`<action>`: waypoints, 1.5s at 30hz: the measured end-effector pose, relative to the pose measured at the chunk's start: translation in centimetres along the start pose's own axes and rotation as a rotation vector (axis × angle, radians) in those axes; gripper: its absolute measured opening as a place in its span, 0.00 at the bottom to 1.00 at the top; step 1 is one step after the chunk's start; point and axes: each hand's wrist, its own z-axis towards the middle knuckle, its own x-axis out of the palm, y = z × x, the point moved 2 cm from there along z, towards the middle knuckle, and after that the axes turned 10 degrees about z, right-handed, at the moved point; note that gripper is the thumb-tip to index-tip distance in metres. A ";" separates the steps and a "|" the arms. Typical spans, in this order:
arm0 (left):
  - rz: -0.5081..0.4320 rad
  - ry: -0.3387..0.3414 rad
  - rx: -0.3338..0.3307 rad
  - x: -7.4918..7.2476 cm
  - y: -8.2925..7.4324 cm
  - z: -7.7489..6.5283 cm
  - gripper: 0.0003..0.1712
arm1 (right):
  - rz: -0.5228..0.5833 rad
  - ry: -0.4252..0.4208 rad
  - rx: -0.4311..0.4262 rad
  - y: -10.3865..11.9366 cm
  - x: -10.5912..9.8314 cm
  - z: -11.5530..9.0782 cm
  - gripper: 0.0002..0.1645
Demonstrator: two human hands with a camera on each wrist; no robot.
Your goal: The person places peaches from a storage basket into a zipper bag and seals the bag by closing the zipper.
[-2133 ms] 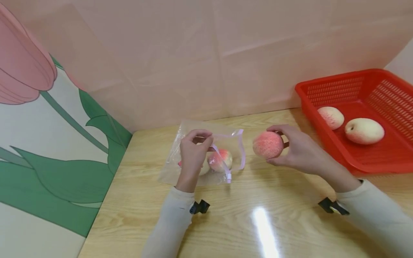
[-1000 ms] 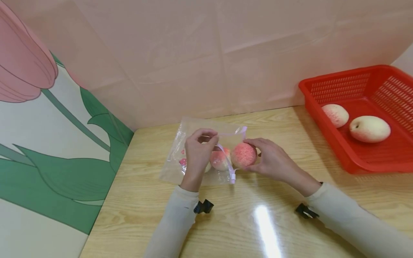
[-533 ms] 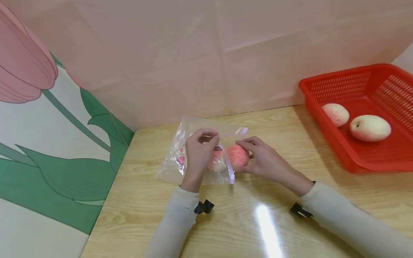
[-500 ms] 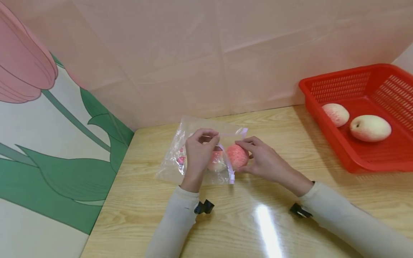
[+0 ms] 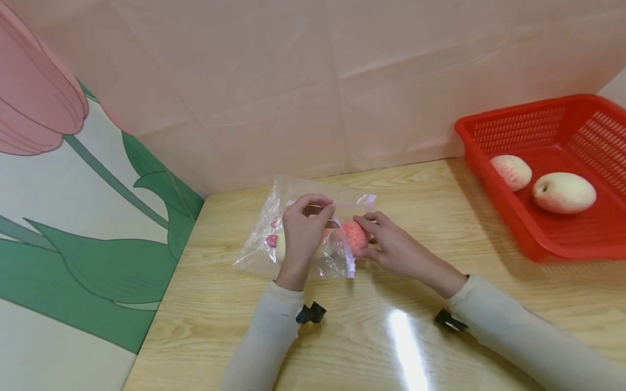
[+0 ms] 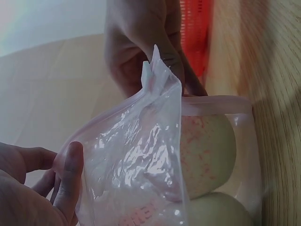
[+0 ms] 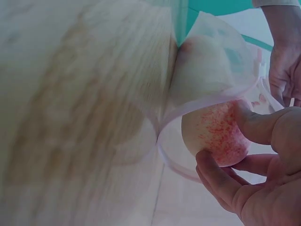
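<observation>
A clear zip bag [image 5: 256,247] with a pale purple slider edge lies on the wooden table, its mouth facing right. The left hand [image 5: 304,231] pinches the upper lip of the bag between thumb and fingers, lifting it. In the right hand [image 5: 398,247] is a pink-speckled peach [image 5: 356,237], gripped by thumb and fingertips and partly inside the mouth. The right wrist view shows this peach [image 7: 211,129] within the ring of the bag's edge. Behind it another peach [image 7: 200,70] shows through the plastic. The left hand hides part of the bag's contents in the head view.
A red plastic basket [image 5: 508,214] stands at the right, holding a speckled peach [image 5: 512,172] and a paler one [image 5: 564,193]. A pinkish sheet [image 5: 274,108] rises behind the table [image 5: 205,315]. A tulip-patterned panel [image 5: 107,260] borders the left side.
The right hand has carried the peach leftward from near the basket into the bag's mouth. The fruit inside has shifted left, while the left hand keeps its pinch on the lip.
</observation>
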 end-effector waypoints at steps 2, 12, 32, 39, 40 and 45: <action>0.008 -0.008 0.000 0.0 0.0 0.0 0.06 | 0.009 0.007 -0.008 0.1 0.2 0.1 0.44; 0.024 -0.017 -0.013 0.0 0.0 0.0 0.05 | -0.028 0.042 -0.046 -0.4 0.9 0.5 0.36; 0.028 -0.016 -0.009 -0.1 -0.2 -0.2 0.05 | 0.028 0.051 0.046 -1.6 -0.5 -0.1 0.26; 0.042 -0.016 -0.013 -0.1 -0.2 -0.2 0.05 | -0.044 0.039 -0.010 -1.0 -0.1 0.3 0.29; 0.045 -0.013 -0.014 -0.1 -0.2 -0.2 0.05 | -0.049 0.035 -0.013 -0.9 -0.1 0.4 0.28; 0.056 -0.009 -0.036 -0.2 -0.2 -0.2 0.06 | -0.027 0.021 0.006 -0.7 0.1 0.5 0.23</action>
